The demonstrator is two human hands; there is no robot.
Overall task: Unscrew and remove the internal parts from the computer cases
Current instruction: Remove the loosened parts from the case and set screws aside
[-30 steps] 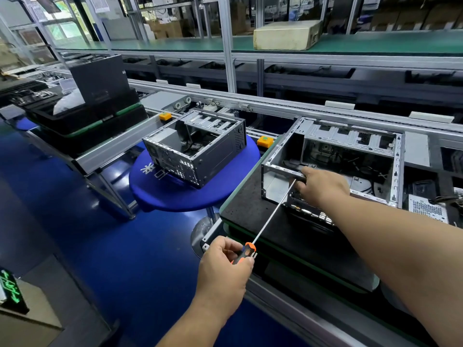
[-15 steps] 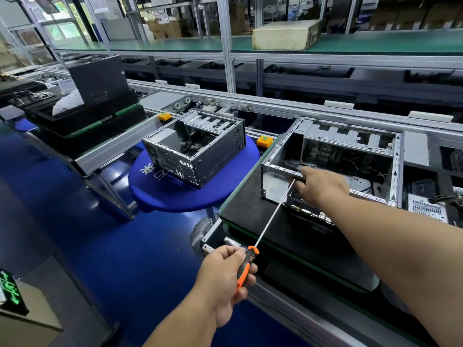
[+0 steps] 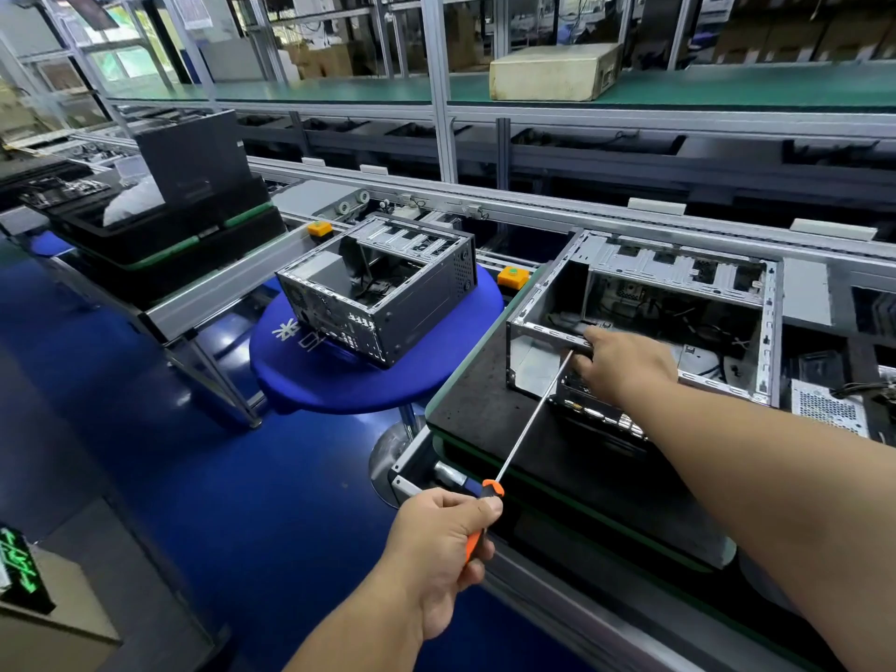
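Rolled further round the orange-and-black screwdriver [image 3: 489, 506] handle, left hand [image 3: 443, 550] gripping it to turn a screw, shaft reaching the open computer case [image 3: 645, 327] on the bench [image 3: 489, 405], right hand [image 3: 625, 363] curled over the frame edge to steady it.

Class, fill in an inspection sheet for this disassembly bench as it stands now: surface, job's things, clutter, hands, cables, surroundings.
Surface: black mat on the bench, under the near case.
Job's things: near computer case, open, parts inside; long screwdriver, tip at the case's front rail; second computer case, open, on a blue round table.
Clutter: perforated metal part right of the near case.
Hands: left hand grips the screwdriver's orange handle; right hand holds the case rail beside the tip.
Cables: black wires inside the near case.
Surroundings: conveyor rail; beige box on a green shelf; stacked black trays at left.
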